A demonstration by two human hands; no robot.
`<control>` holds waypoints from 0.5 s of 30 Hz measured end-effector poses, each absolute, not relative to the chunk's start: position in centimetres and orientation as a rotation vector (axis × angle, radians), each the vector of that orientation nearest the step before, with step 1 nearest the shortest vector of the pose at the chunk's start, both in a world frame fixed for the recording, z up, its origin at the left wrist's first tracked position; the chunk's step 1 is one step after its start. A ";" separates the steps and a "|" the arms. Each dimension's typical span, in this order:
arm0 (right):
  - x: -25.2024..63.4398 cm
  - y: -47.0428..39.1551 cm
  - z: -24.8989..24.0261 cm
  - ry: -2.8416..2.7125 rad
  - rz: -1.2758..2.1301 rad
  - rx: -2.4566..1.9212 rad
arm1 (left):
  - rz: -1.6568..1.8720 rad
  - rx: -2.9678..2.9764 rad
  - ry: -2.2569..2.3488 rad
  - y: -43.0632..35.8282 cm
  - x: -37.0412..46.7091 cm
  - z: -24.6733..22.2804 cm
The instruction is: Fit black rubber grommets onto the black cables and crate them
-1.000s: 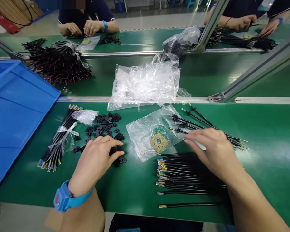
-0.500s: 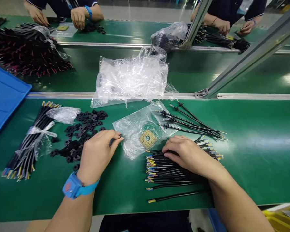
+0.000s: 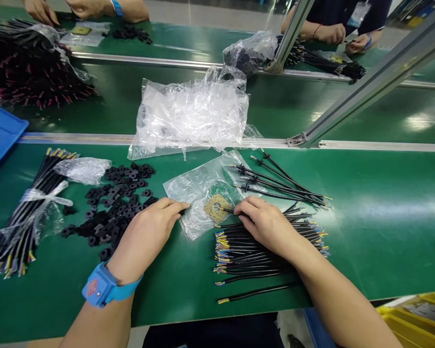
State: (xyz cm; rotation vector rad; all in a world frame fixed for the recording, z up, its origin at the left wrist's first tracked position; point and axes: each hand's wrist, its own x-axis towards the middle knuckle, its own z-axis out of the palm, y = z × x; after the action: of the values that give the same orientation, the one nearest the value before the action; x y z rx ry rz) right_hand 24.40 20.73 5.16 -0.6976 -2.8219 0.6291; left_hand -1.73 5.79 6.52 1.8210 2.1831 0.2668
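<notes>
My left hand (image 3: 154, 232), with a blue wrist strap (image 3: 103, 285), pinches a small black part (image 3: 183, 211) at the left edge of a clear plastic bag (image 3: 188, 186). My right hand (image 3: 263, 220) grips a black cable (image 3: 229, 210), whose bare wire end lies over the tan sponge (image 3: 217, 208) on the bag. Below my right hand lies a row of black cables (image 3: 246, 251) with coloured wire ends. Left of my left hand is a pile of black rubber parts (image 3: 119, 203). Several cables with black pieces fitted (image 3: 282, 181) lie beyond my right hand.
A tied cable bundle (image 3: 29, 212) and a blue tray (image 3: 2, 133) are at the left. Crumpled plastic bags (image 3: 192, 113) lie on the metal rail. A slanted metal post (image 3: 373, 77) rises at right. Across the bench, other people's hands handle parts.
My right hand has lifted a cable from the row and brought its end over the sponge. My left hand has moved slightly right, closer to the bag. The whole view has shifted a little.
</notes>
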 end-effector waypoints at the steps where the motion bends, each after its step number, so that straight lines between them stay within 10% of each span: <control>1: 24.4 20.7 5.2 -2.828 0.611 -0.708 | 0.277 1.804 2.180 5.8 -1.8 6.5; 15: 24.7 20.5 5.9 -2.712 0.418 -0.716 | 1.156 1.090 1.886 6.7 -0.4 7.8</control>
State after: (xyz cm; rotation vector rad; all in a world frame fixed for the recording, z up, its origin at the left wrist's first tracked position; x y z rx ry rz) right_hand 24.72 20.52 5.85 -0.7161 -2.7118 0.4182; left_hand -0.41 6.70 7.85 1.0902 1.8858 1.1560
